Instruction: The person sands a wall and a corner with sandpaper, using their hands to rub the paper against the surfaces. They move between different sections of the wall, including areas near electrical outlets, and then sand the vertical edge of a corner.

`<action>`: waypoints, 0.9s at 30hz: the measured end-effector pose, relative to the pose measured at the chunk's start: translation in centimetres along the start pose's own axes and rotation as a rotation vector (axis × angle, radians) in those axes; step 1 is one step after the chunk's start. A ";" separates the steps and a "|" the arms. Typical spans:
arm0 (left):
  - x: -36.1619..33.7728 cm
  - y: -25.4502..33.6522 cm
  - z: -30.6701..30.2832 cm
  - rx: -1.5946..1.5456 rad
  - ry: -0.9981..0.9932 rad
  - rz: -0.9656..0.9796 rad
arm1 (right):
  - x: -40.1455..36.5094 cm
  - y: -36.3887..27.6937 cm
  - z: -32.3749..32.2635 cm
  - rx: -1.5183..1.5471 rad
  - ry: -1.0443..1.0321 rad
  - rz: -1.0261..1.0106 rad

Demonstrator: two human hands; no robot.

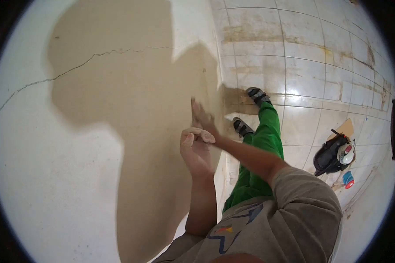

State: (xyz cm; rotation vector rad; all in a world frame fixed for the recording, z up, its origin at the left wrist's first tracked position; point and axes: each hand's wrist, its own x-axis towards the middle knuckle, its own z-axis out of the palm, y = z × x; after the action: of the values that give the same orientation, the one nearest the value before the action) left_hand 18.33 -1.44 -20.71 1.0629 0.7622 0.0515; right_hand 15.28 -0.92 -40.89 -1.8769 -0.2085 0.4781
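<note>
My left hand (pixel 197 147) is raised in front of the wall (pixel 87 175), its fingers curled inward and whitish as if dusty. Whatever may lie under the curled fingers is hidden. Just beyond it, my right hand (pixel 202 117) reaches across close to the wall and is smeared by motion. A thin dark edge shows beside its fingers; I cannot tell whether it is an object or shadow. In this view the left fingertips overlap the right wrist. A long crack (pixel 74 69) runs across the wall.
My sandalled feet (pixel 258 95) stand on the stained tile floor (pixel 303 81) near the wall's base. On the right lie a black bag (pixel 330 155), a white helmet (pixel 346 154), a tan board (pixel 347 128) and a blue and red container (pixel 348 179). Shadows fall on the wall.
</note>
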 end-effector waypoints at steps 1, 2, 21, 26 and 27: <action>0.5 0.1 0.2 0.011 -0.005 0.029 | 3.5 1.1 -0.9 0.071 0.085 -0.017; 0.9 0.2 0.2 -0.014 0.011 0.020 | 7.5 2.1 -2.2 0.138 0.181 -0.043; 1.3 -1.9 -2.7 0.025 0.065 0.089 | -8.1 0.3 6.0 0.173 0.079 0.146; 1.2 -0.6 -1.7 0.030 0.016 0.138 | 5.2 1.0 0.2 0.345 0.230 0.097; 1.1 -0.4 -1.8 -0.003 0.018 0.118 | 9.6 1.8 -1.5 0.287 0.307 -0.001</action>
State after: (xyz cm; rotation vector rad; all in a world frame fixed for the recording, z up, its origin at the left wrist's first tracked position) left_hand 17.93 0.20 -22.07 1.1048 0.7144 0.1635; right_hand 24.39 0.75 -44.27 -1.6412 0.0621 0.2010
